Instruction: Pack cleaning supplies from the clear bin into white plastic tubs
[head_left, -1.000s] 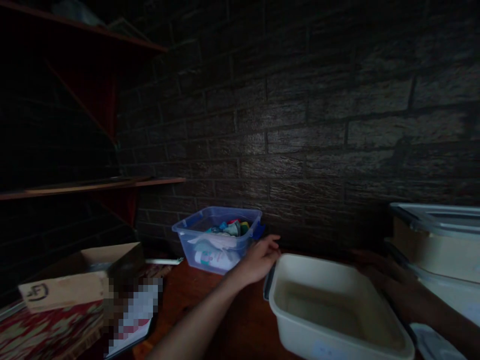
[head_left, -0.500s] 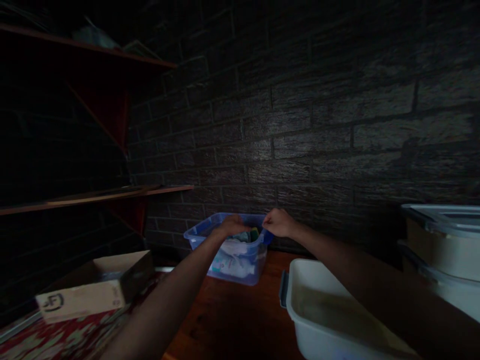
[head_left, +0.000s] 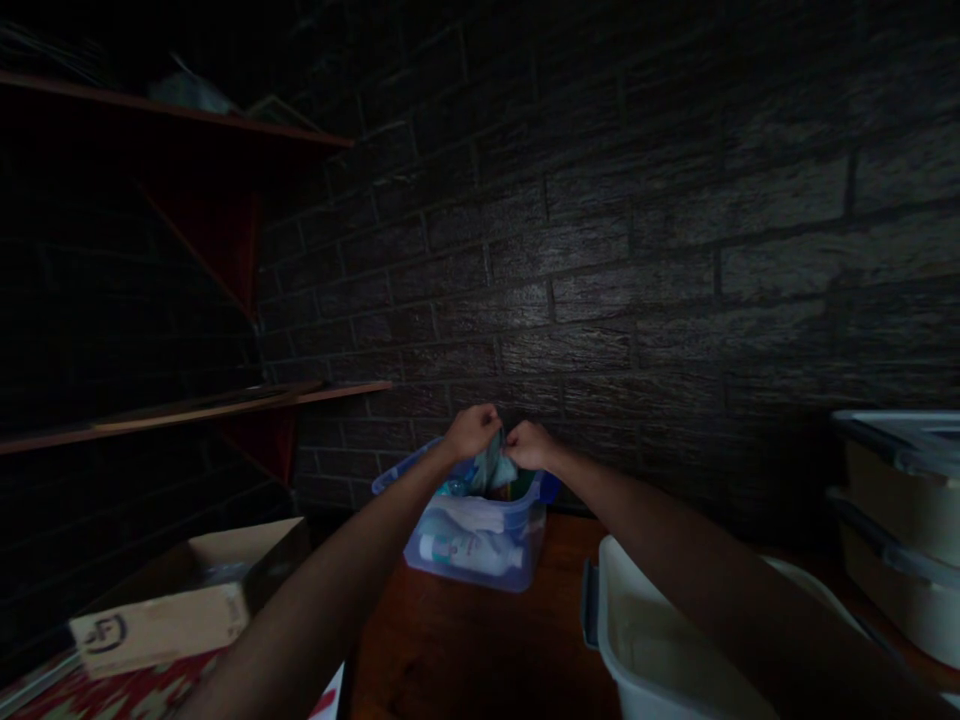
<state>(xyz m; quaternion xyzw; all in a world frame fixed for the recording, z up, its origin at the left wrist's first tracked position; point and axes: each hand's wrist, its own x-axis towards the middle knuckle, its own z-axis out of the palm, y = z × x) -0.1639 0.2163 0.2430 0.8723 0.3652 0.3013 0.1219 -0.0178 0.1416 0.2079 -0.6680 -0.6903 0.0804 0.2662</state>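
A see-through blue plastic bin [head_left: 537, 550] stands on the wooden surface near the brick wall. Over its opening, a limp pale grey-green cloth [head_left: 491, 470] hangs from my fingers; it could also be a thin bag. My left hand [head_left: 474, 430] pinches its upper left part. Close beside it, my right hand [head_left: 529, 445] is closed on its right side. A white bottle [head_left: 474, 550] lies on its side in the bin, seen through the wall. Other contents, one of them bright blue, are partly hidden.
At the right, a white tub [head_left: 637, 640] with a grey side latch stands below my right forearm. Lidded containers [head_left: 900, 500] are stacked farther right. An open cardboard box [head_left: 161, 625] sits on a red patterned cloth at left. Wall shelves [head_left: 330, 395] jut out above it.
My left hand has risen out of the bin with the cloth pinched in it. My right hand has moved left from the bin's right rim to the cloth. The view has shifted slightly.
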